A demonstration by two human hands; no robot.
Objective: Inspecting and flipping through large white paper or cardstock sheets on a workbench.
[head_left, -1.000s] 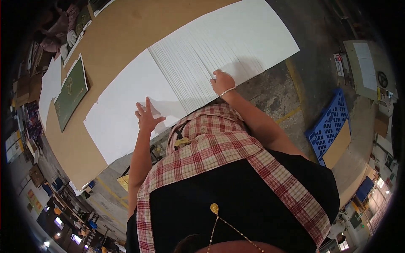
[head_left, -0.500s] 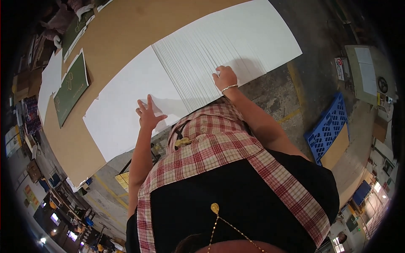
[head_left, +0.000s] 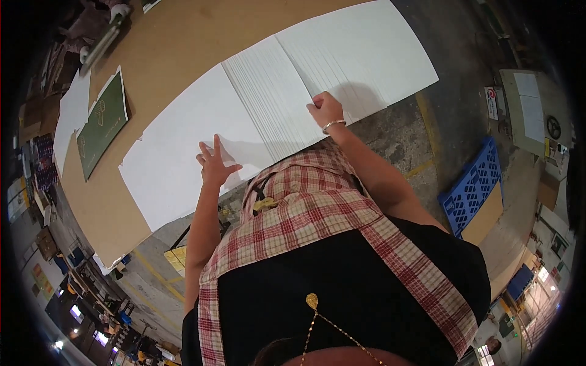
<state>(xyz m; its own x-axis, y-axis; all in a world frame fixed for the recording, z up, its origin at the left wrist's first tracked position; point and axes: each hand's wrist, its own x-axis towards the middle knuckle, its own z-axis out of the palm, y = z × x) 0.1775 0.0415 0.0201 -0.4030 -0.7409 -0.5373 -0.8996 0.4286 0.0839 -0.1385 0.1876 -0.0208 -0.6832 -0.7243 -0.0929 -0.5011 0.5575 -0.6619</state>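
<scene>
A long row of white sheets, fanned so that their edges overlap like steps, lies along the near side of the brown-topped table. My left hand rests with fingers spread on the smooth white sheet at the left end of the row. Over the stepped edges to the right, my right hand is closed, thumb and fingers pinched at the edge of one white sheet. That sheet's edge stands out with a dark shadow line running away from my fingers. The fingertips are partly hidden.
Green printed covers lie at the table's left, beside more white sheets. At the far left, another person's gloved hands hold a dark board. A blue plastic pallet stands on the floor to the right.
My right hand has curled tighter, and a sheet edge beside it now stands out from the fan. My left hand stays put. The other person has lifted a green cover.
</scene>
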